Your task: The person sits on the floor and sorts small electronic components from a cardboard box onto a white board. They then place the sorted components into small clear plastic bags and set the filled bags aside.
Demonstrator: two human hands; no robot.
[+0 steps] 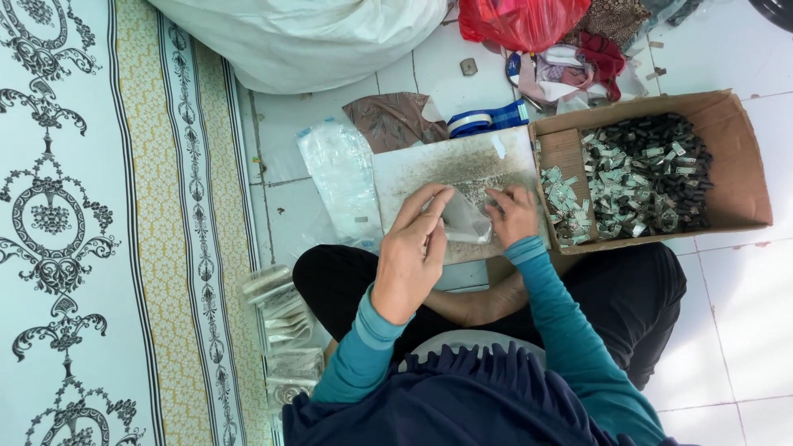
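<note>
Brown cardboard box (731,157) right; clear plastic bag (339,177) left of board.

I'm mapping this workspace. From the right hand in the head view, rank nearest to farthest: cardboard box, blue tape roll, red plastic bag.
From the right hand:
1. Cardboard box, just beside it on its right.
2. Blue tape roll, above the board.
3. Red plastic bag, at the top edge.

A small, clear plastic pouch (464,221), flat and slightly crumpled, is held between the left hand (413,252) and the right hand (514,216), just above a speckled grey-white board (446,169) that is laid near the lap, left of the cardboard box (731,165).
</note>
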